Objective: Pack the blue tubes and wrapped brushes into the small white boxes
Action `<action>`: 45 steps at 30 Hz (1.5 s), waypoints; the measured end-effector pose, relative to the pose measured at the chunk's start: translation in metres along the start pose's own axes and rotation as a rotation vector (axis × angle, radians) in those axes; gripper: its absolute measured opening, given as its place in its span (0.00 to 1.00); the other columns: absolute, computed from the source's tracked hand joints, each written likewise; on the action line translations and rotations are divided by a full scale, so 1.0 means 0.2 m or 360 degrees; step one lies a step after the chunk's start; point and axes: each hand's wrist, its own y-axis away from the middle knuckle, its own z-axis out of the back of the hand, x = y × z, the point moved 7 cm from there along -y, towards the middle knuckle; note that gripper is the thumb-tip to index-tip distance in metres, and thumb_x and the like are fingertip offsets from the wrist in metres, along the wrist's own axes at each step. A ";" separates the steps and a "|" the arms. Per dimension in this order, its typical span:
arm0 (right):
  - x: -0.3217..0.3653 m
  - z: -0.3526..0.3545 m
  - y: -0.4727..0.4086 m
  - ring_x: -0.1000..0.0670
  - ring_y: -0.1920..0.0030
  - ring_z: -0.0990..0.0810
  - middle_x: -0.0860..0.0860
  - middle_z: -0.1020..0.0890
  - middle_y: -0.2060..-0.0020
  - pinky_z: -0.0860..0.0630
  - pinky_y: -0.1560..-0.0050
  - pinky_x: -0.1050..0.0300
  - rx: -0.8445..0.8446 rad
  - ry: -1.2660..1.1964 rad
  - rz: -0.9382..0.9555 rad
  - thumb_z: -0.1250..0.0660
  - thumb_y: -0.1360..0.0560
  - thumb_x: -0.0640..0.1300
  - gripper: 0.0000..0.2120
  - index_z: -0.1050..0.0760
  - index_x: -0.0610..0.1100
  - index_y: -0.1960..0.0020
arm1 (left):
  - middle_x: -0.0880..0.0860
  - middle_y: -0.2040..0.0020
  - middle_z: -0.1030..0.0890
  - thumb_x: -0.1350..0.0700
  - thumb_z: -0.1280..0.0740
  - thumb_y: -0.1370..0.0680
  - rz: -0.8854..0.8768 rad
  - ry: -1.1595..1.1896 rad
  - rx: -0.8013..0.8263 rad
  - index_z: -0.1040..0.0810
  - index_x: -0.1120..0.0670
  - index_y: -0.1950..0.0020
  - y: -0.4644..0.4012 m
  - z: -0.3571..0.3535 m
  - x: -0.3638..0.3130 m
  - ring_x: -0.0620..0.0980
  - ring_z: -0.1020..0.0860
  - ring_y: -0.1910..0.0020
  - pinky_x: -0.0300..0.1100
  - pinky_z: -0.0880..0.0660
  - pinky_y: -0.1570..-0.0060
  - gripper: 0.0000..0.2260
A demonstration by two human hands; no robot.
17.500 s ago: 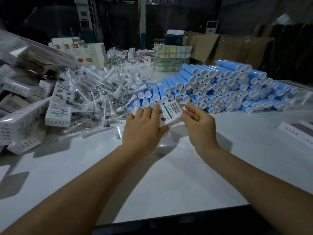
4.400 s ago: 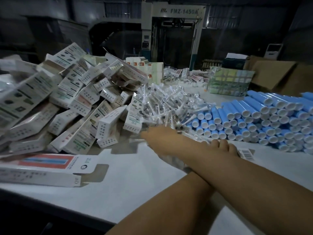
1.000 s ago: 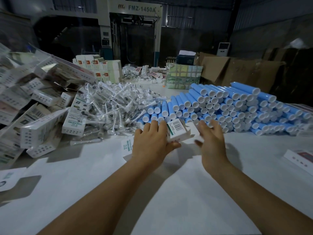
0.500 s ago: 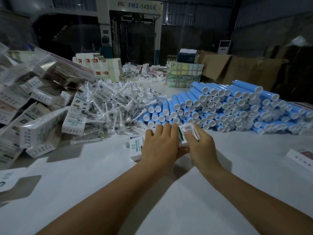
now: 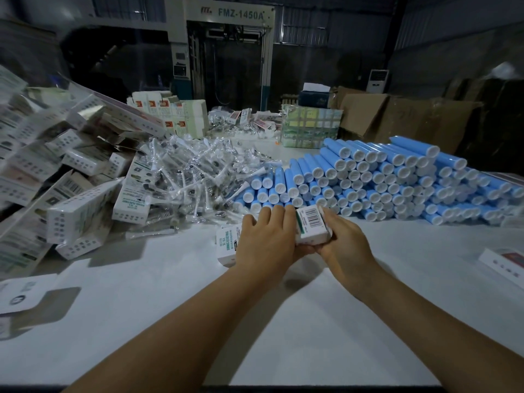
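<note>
A small white box (image 5: pixel 312 226) with a barcode and green edge lies on its side on the white table (image 5: pixel 175 307), in front of me. My left hand (image 5: pixel 269 239) wraps over its middle, and the box's left end (image 5: pixel 226 245) sticks out past it. My right hand (image 5: pixel 341 239) grips the box's right end. Behind the hands lies a big stack of blue tubes (image 5: pixel 382 180) with white caps. A heap of clear-wrapped brushes (image 5: pixel 195 177) sits to the left of the tubes.
A tall pile of small white boxes (image 5: pixel 65 177) fills the left side. A flat carton flap (image 5: pixel 25 290) lies at the near left and another flat box (image 5: pixel 504 262) at the right edge. Cardboard cartons (image 5: pixel 402 120) and a wrapped package (image 5: pixel 310 127) stand at the back.
My right hand has come in from open air onto the box's right end. Both hands lowered the box towards the table and brought it a little nearer to me.
</note>
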 end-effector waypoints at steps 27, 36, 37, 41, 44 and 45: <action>-0.01 0.09 0.02 0.50 0.57 0.16 0.45 0.17 0.51 0.21 0.61 0.54 -0.0458 0.0170 0.0172 0.43 0.22 0.37 0.16 0.21 0.52 0.51 | 0.54 0.43 0.25 0.32 0.45 0.25 -0.0170 -0.0076 -0.0169 0.32 0.58 0.32 0.02 0.02 -0.07 0.54 0.26 0.48 0.50 0.30 0.51 0.34; -0.01 0.09 0.02 0.49 0.59 0.16 0.44 0.16 0.58 0.21 0.63 0.54 -0.0416 0.0079 0.0150 0.42 0.21 0.38 0.11 0.21 0.45 0.46 | 0.53 0.46 0.24 0.32 0.45 0.24 -0.0226 -0.0186 -0.0254 0.30 0.58 0.32 0.04 0.06 -0.09 0.52 0.25 0.51 0.48 0.28 0.54 0.34; -0.01 0.08 0.02 0.49 0.61 0.16 0.45 0.16 0.60 0.20 0.65 0.55 -0.0384 -0.0036 0.0092 0.41 0.22 0.38 0.11 0.21 0.42 0.44 | 0.52 0.47 0.23 0.32 0.44 0.24 -0.0229 -0.0205 -0.0271 0.29 0.58 0.33 0.05 0.07 -0.09 0.51 0.25 0.51 0.47 0.28 0.54 0.34; -0.02 0.08 0.01 0.49 0.60 0.16 0.45 0.16 0.57 0.21 0.64 0.55 -0.0358 0.0020 0.0096 0.41 0.22 0.37 0.13 0.22 0.42 0.40 | 0.52 0.45 0.24 0.32 0.46 0.24 -0.0239 -0.0205 -0.0271 0.30 0.57 0.32 0.05 0.07 -0.10 0.52 0.25 0.50 0.48 0.28 0.53 0.33; 0.00 0.08 0.01 0.51 0.57 0.16 0.47 0.18 0.52 0.22 0.62 0.58 -0.0417 0.0348 0.0252 0.43 0.20 0.39 0.14 0.23 0.46 0.38 | 0.53 0.44 0.24 0.32 0.45 0.24 -0.0210 -0.0175 -0.0285 0.30 0.57 0.32 0.04 0.07 -0.10 0.52 0.25 0.49 0.48 0.28 0.52 0.33; 0.01 0.08 0.01 0.52 0.57 0.16 0.47 0.18 0.52 0.22 0.62 0.59 -0.0423 0.0396 0.0290 0.43 0.20 0.39 0.15 0.24 0.46 0.37 | 0.52 0.46 0.23 0.31 0.44 0.25 -0.0192 -0.0166 -0.0310 0.28 0.57 0.34 0.04 0.08 -0.10 0.51 0.25 0.50 0.47 0.28 0.53 0.33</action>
